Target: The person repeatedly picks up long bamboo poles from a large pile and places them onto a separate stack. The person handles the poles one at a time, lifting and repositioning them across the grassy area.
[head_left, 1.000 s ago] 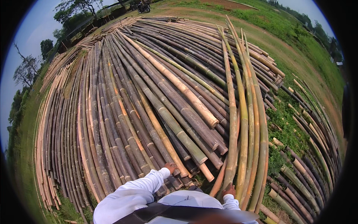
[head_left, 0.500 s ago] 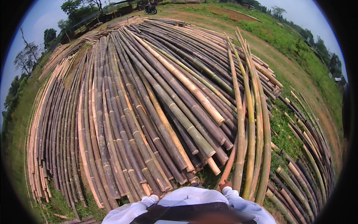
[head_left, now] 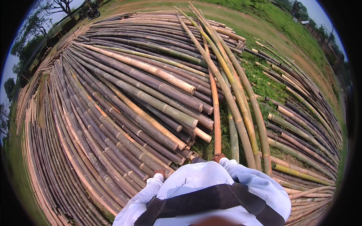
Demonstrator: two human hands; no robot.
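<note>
My right hand [head_left: 219, 157] is closed around the near end of an orange-brown bamboo pole [head_left: 217, 124]. That pole runs away from me and passes under several longer yellow-green bamboo poles [head_left: 241, 109], which lie slanting across the stack. My left hand [head_left: 160, 173] is low beside the near ends of the dark bamboo poles [head_left: 151, 158]; its fingers are too small and partly hidden to read. A greenish pole [head_left: 233, 139] lies just right of the one in my right hand.
A wide fan of stacked bamboo poles [head_left: 75, 124] fills the left and middle. More poles [head_left: 301, 139] lie in piles on the right, with green weeds [head_left: 267, 88] between. A motorcycle [head_left: 92, 14] stands far off at the upper left. Grass and a dirt track stretch beyond.
The view has turned to the right, so the stack appears shifted left. More of the orange-brown pole shows, apart from the yellow-green poles at its near end. My right hand still grips it.
</note>
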